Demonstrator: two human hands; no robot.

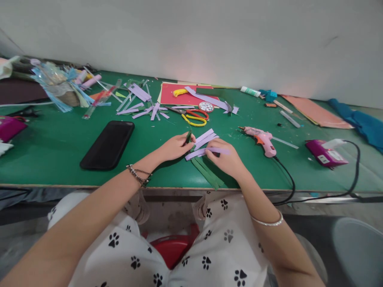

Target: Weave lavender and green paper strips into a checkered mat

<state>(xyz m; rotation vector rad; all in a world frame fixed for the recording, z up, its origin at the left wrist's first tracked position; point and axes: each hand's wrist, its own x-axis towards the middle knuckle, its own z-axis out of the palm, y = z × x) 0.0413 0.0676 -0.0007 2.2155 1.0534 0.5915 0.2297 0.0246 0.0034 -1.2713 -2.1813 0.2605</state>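
My left hand (pixel 177 146) is closed on a narrow dark green piece (pixel 188 136) that sticks up past its fingertips; whether it is paper or a wrapped stem is not clear. Opposite it, my right hand (pixel 228 160) pinches a lilac paper strip (pixel 196 153), which runs leftward towards the left hand. More lilac strips (pixel 205 138) lie just beyond the fingers. Below the hands, green paper strips (pixel 207 172) slant towards the table's front edge. Scissors (pixel 196 119) with red and yellow handles rest behind the hands.
A black phone (pixel 107 145) lies left. On the right are a pink glue gun (pixel 261 139) with its cord and a purple power socket box (pixel 324 153). Cut lilac strips (pixel 139 92), red paper (pixel 167 95) and a round patterned disc (pixel 206 106) lie towards the wall.
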